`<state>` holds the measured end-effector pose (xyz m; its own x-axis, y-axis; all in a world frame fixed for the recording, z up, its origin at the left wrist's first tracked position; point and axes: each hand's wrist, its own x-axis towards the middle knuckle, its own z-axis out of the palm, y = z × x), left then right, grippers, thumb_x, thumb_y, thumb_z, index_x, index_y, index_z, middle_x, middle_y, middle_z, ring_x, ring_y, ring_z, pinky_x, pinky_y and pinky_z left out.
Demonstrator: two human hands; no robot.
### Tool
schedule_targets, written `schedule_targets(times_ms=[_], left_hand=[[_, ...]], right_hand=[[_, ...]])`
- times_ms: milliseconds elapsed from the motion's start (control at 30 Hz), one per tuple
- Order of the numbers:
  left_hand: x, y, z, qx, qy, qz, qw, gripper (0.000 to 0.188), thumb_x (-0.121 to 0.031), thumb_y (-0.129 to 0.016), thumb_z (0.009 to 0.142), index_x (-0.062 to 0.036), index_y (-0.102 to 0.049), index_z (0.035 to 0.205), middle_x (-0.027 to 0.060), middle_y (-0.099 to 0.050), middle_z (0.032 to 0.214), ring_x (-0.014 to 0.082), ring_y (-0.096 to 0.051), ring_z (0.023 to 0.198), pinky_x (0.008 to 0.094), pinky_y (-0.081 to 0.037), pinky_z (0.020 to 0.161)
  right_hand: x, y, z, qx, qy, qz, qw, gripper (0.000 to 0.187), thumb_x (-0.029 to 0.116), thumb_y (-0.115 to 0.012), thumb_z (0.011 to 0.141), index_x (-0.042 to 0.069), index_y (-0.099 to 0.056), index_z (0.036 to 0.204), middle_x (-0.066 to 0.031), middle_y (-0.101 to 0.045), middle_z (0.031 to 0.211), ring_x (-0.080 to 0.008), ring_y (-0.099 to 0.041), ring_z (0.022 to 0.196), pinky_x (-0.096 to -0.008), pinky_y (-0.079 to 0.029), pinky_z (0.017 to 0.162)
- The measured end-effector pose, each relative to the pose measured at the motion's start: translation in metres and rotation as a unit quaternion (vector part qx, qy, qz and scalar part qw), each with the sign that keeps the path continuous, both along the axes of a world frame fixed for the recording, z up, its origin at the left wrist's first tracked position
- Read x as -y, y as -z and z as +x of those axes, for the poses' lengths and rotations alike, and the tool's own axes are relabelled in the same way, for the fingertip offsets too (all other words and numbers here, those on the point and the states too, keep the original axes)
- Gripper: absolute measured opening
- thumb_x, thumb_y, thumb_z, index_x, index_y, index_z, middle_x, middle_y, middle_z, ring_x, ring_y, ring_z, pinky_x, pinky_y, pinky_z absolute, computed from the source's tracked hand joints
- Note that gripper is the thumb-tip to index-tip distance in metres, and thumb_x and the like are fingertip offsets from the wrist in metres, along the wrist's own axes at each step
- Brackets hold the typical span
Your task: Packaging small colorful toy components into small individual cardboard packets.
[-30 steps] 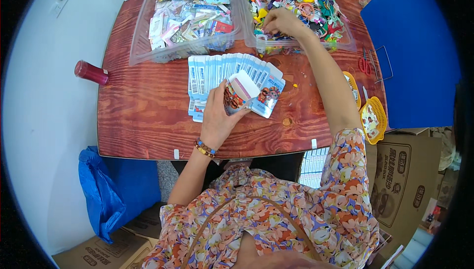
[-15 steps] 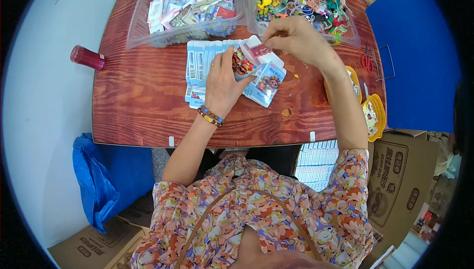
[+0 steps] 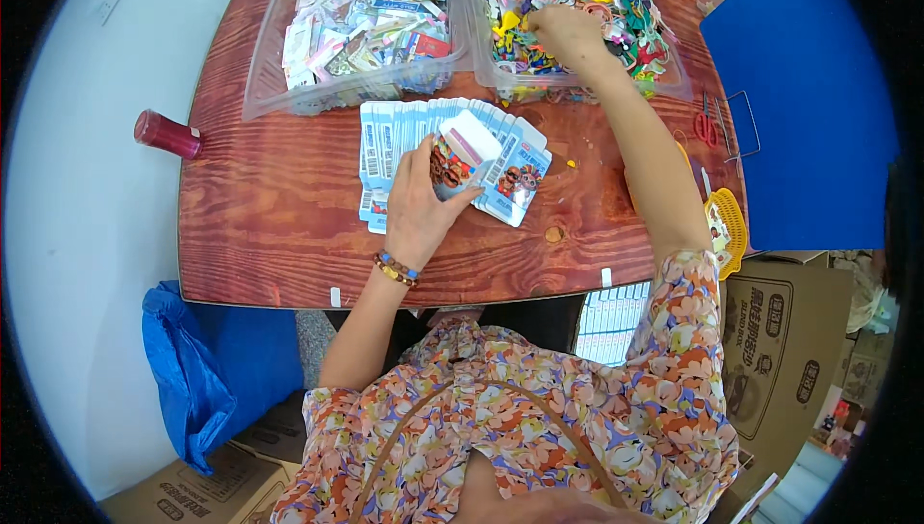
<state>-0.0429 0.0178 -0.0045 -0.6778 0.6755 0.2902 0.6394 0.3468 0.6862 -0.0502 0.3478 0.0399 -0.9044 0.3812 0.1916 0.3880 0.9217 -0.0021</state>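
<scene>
One small box [image 3: 452, 170] sat in the left hand [image 3: 419, 206], pinched between thumb and fingers, open end leaning forward. It lay nearer the body, left of the right hand [image 3: 570, 38]. That hand's fingers curled over bright bits [image 3: 647, 28] in a clear bin [image 3: 568, 91]; I couldn't tell their hold. Another bin [image 3: 337, 89] had packets [image 3: 371, 43].

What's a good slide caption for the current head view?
Left hand holds an open carton over fanned light-blue cartons; right hand at a clear bin of colourful trinkets.
</scene>
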Motion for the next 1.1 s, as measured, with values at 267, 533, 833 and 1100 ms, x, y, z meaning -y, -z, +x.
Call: schedule_targets(times_ms=[267,533,833,1100], left_hand=[[0.014,0.004,-0.006,0.007,-0.006,-0.002,1.0,0.087,-0.028,-0.086,0.071,0.0062,-0.042,0.138,0.0212,-0.055,0.114,0.0363,-0.057,0.105,0.0421,-0.049,0.089],[-0.004,0.004,0.0,0.027,0.03,0.032,0.999,0.086,-0.027,-0.087,0.069,0.0036,-0.043,0.136,0.0216,-0.056,0.114,0.0372,-0.057,0.104,0.0423,-0.05,0.088],[-0.012,0.007,0.001,-0.051,-0.003,0.033,0.998,0.08,-0.029,-0.087,0.068,0.0007,-0.048,0.131,0.0205,-0.059,0.105,0.0383,-0.061,0.096,0.0445,-0.052,0.079],[-0.01,0.002,0.018,-0.063,0.011,0.047,0.997,0.081,-0.033,-0.087,0.069,0.003,-0.048,0.13,0.0199,-0.059,0.103,0.0367,-0.061,0.094,0.0432,-0.053,0.077]], right_hand=[[-0.019,0.011,-0.014,0.04,-0.072,-0.016,0.996,0.019,0.021,-0.06,0.085,0.009,-0.072,0.093,-0.0152,-0.072,0.092,-0.0295,-0.071,0.088,-0.0433,-0.055,0.071],[-0.02,-0.025,0.006,-0.156,-0.142,-0.356,0.91,0.01,0.014,-0.065,0.09,0.005,-0.066,0.087,0.0021,-0.06,0.074,-0.0072,-0.058,0.068,-0.0238,-0.047,0.06],[0.05,-0.078,0.069,-0.121,-0.13,-0.58,0.795,0.014,0.019,-0.063,0.095,0.006,-0.064,0.099,-0.0105,-0.073,0.102,-0.0141,-0.073,0.087,-0.0225,-0.059,0.071],[0.116,-0.054,0.095,-0.052,-0.169,-0.678,0.714,0.015,0.015,-0.06,0.096,0.002,-0.065,0.1,-0.0087,-0.072,0.094,-0.014,-0.072,0.082,-0.0281,-0.062,0.072]])
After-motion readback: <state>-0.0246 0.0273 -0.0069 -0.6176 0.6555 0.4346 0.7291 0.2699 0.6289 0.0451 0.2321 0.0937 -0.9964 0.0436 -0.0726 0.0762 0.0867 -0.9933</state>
